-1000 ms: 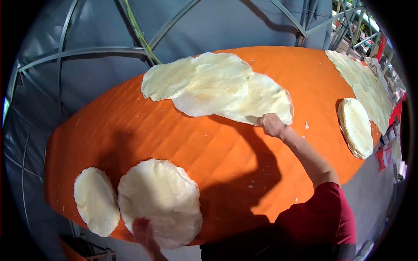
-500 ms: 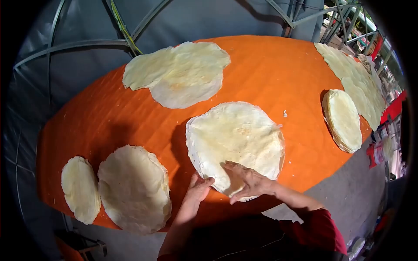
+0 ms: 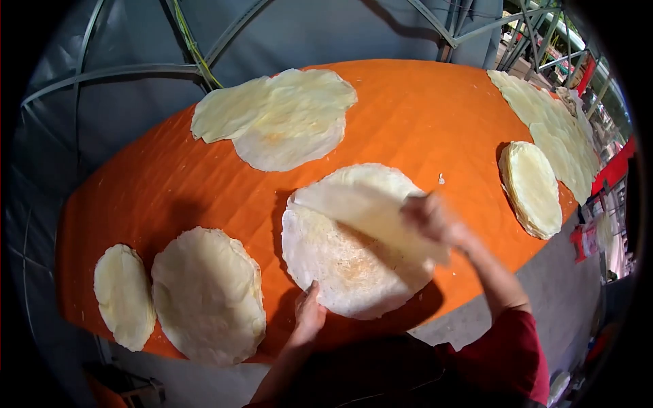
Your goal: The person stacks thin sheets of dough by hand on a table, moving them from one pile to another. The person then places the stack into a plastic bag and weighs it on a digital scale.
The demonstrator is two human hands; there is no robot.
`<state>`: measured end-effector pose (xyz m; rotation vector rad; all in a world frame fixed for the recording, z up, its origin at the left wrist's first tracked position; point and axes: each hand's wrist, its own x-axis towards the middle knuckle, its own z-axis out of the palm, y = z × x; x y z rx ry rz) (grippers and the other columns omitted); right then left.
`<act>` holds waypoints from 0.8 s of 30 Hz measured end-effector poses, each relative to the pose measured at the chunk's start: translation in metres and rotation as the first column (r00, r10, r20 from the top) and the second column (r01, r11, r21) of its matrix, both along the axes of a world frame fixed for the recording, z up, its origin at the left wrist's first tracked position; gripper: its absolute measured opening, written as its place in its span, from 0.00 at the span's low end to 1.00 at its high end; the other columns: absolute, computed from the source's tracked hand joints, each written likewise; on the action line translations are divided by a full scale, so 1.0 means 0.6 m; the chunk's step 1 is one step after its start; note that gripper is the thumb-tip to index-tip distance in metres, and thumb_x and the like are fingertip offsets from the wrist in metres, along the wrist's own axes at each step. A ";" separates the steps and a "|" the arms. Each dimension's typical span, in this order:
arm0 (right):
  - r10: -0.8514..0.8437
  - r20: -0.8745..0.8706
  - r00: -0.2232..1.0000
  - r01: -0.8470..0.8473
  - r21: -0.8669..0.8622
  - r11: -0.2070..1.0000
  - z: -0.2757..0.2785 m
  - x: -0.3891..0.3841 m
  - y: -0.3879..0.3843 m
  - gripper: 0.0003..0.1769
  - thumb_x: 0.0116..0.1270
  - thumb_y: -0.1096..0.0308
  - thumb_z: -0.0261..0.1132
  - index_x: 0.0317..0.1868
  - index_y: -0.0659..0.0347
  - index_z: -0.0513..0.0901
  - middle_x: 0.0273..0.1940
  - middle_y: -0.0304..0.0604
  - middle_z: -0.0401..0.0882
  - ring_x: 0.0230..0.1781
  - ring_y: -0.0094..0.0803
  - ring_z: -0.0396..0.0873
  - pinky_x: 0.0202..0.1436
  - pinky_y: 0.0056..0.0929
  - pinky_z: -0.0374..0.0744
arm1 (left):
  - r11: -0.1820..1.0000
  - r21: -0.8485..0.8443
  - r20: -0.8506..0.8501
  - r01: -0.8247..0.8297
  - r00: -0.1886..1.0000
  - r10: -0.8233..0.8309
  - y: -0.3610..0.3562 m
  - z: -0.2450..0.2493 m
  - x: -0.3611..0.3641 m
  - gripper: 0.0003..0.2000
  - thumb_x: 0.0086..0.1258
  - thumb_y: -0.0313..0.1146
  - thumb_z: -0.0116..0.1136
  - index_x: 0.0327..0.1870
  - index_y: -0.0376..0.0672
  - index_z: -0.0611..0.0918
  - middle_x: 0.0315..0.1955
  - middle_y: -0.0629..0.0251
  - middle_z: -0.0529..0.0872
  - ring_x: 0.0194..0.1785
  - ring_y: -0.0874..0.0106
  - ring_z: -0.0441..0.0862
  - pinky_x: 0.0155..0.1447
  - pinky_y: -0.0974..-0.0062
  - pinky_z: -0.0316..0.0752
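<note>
A stack of thin round flatbreads (image 3: 347,272) lies in the middle of the orange-covered table. My right hand (image 3: 435,219), smeared by motion, grips the near edge of the top flatbread (image 3: 371,207). That sheet is raised and folded back toward the far right, baring the paler, brown-flecked one beneath. At the near left rim of the stack is my left hand (image 3: 311,314), its thumb up against the edge and its other fingers mostly hidden.
Another flatbread stack (image 3: 211,296) and a smaller oval pile (image 3: 124,297) lie at the near left. Overlapping sheets (image 3: 286,112) spread at the back. A pile (image 3: 532,189) and more sheets (image 3: 554,136) are at right. Metal frame bars (image 3: 136,68) stand behind.
My right hand has gone from lying on the stack to lifting the top flatbread up and toward the far right. My left hand stays at the near left rim, slightly lower.
</note>
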<state>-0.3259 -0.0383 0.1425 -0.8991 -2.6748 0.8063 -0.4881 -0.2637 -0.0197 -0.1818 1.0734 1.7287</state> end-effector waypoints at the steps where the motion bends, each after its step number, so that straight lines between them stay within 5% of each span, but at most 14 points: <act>1: 0.005 0.024 1.000 -0.010 0.196 0.981 0.072 -0.003 -0.002 0.04 0.47 0.75 0.57 0.26 0.63 0.73 0.19 0.50 0.72 0.20 0.45 0.73 0.25 0.36 0.71 | 1.000 -0.001 -0.020 -0.003 1.000 0.003 -0.005 -0.014 0.004 0.17 0.66 0.34 0.50 0.51 0.30 0.69 0.47 0.57 0.75 0.49 0.67 0.73 0.54 0.68 0.69; 2: 0.007 0.052 0.999 -0.026 0.383 0.924 0.128 -0.007 -0.015 0.04 0.47 0.76 0.57 0.26 0.64 0.72 0.18 0.50 0.71 0.19 0.47 0.71 0.24 0.37 0.70 | 1.000 -0.005 -0.036 -0.005 0.999 0.005 -0.007 -0.027 0.010 0.17 0.66 0.34 0.50 0.50 0.30 0.70 0.46 0.57 0.75 0.48 0.67 0.74 0.54 0.69 0.69; 7: 0.128 0.165 0.978 -0.198 0.533 0.823 0.198 -0.017 -0.010 0.02 0.47 0.77 0.55 0.24 0.64 0.70 0.18 0.53 0.69 0.21 0.48 0.71 0.24 0.38 0.68 | 0.998 -0.050 -0.057 -0.026 0.998 0.023 -0.014 -0.052 0.006 0.15 0.66 0.34 0.50 0.47 0.31 0.72 0.42 0.58 0.77 0.44 0.68 0.75 0.49 0.72 0.70; 8: 0.265 -0.106 0.958 -0.212 0.357 0.910 0.196 -0.006 0.052 0.04 0.48 0.75 0.57 0.27 0.64 0.73 0.22 0.52 0.71 0.25 0.41 0.74 0.27 0.35 0.71 | 0.997 -0.067 -0.070 -0.030 0.997 0.025 -0.019 -0.054 0.005 0.15 0.66 0.33 0.50 0.47 0.31 0.72 0.41 0.58 0.77 0.44 0.69 0.75 0.49 0.73 0.70; 10: 0.166 -0.096 0.981 -0.096 0.502 0.859 0.199 0.015 0.195 0.06 0.49 0.73 0.58 0.28 0.66 0.75 0.24 0.45 0.75 0.26 0.26 0.72 0.30 0.31 0.72 | 0.994 -0.093 -0.083 -0.049 0.996 0.041 -0.025 -0.051 0.009 0.14 0.66 0.33 0.49 0.47 0.31 0.72 0.41 0.59 0.78 0.43 0.69 0.75 0.48 0.74 0.70; 11: -0.012 -0.084 0.996 0.051 0.480 0.876 0.248 0.003 0.181 0.07 0.55 0.74 0.54 0.22 0.67 0.71 0.17 0.38 0.70 0.21 0.19 0.68 0.24 0.25 0.69 | 0.994 -0.095 -0.088 -0.062 0.995 0.054 -0.025 -0.044 0.011 0.14 0.66 0.32 0.49 0.47 0.31 0.72 0.41 0.59 0.78 0.43 0.70 0.75 0.48 0.74 0.70; 12: -0.050 -0.073 0.996 0.078 0.458 0.886 0.284 0.002 0.177 0.06 0.54 0.74 0.55 0.23 0.68 0.71 0.14 0.38 0.69 0.16 0.24 0.68 0.21 0.27 0.68 | 0.993 -0.093 -0.091 -0.078 0.993 0.070 -0.021 -0.037 0.013 0.14 0.66 0.32 0.49 0.46 0.31 0.73 0.40 0.60 0.78 0.42 0.70 0.75 0.48 0.75 0.70; 14: -0.068 -0.033 0.997 0.071 0.731 0.679 0.324 -0.012 0.115 0.07 0.53 0.72 0.55 0.22 0.67 0.72 0.14 0.42 0.70 0.15 0.31 0.69 0.21 0.29 0.67 | 0.990 -0.113 -0.054 -0.078 0.996 0.073 -0.021 -0.036 0.013 0.13 0.65 0.32 0.50 0.46 0.31 0.73 0.41 0.61 0.78 0.44 0.71 0.74 0.49 0.75 0.69; 15: -0.079 0.004 0.997 0.058 0.638 0.768 0.319 -0.030 0.064 0.06 0.53 0.72 0.54 0.24 0.67 0.73 0.16 0.44 0.71 0.16 0.36 0.69 0.22 0.29 0.68 | 0.994 -0.090 -0.056 -0.064 0.997 0.059 -0.023 -0.040 0.011 0.13 0.65 0.32 0.51 0.46 0.31 0.73 0.41 0.61 0.78 0.44 0.71 0.74 0.49 0.75 0.69; 16: -0.085 0.041 0.996 0.050 0.534 0.844 0.306 -0.041 0.013 0.07 0.53 0.71 0.53 0.27 0.67 0.74 0.18 0.46 0.72 0.17 0.40 0.69 0.23 0.30 0.68 | 0.996 -0.068 -0.060 -0.049 0.997 0.045 -0.026 -0.045 0.010 0.13 0.65 0.31 0.51 0.46 0.31 0.73 0.42 0.62 0.78 0.45 0.71 0.74 0.49 0.75 0.69; 18: -0.053 0.455 0.889 -0.413 0.845 0.340 0.210 -0.044 -0.017 0.09 0.51 0.72 0.53 0.33 0.65 0.74 0.24 0.47 0.73 0.19 0.38 0.71 0.23 0.30 0.69 | 0.998 -0.055 -0.174 -0.028 0.985 0.019 -0.031 -0.075 0.008 0.17 0.67 0.36 0.48 0.50 0.32 0.71 0.45 0.61 0.76 0.47 0.71 0.73 0.50 0.75 0.69; 21: 0.384 0.637 0.668 -0.674 0.299 0.676 0.069 -0.083 -0.092 0.06 0.42 0.70 0.54 0.22 0.64 0.71 0.22 0.46 0.70 0.18 0.39 0.68 0.23 0.31 0.68 | 1.000 0.018 -0.159 -0.015 0.987 0.017 -0.031 -0.028 0.001 0.23 0.69 0.43 0.43 0.56 0.34 0.64 0.50 0.61 0.72 0.50 0.71 0.71 0.52 0.75 0.68; 22: 0.516 0.318 0.795 -0.601 0.523 0.604 -0.025 -0.083 -0.113 0.08 0.39 0.69 0.54 0.18 0.66 0.73 0.21 0.46 0.71 0.19 0.35 0.69 0.19 0.29 0.67 | 0.998 0.053 -0.127 -0.016 0.992 0.023 -0.025 -0.007 -0.007 0.25 0.69 0.46 0.41 0.59 0.35 0.62 0.52 0.61 0.70 0.51 0.71 0.70 0.53 0.76 0.67; 24: 0.429 0.404 0.808 -0.589 0.585 0.558 -0.125 -0.085 -0.189 0.11 0.39 0.69 0.55 0.21 0.71 0.75 0.19 0.46 0.70 0.20 0.33 0.68 0.16 0.29 0.66 | 1.000 0.023 -0.199 0.004 0.980 0.001 -0.019 -0.002 -0.018 0.26 0.69 0.49 0.38 0.59 0.36 0.61 0.52 0.60 0.69 0.51 0.72 0.69 0.53 0.75 0.66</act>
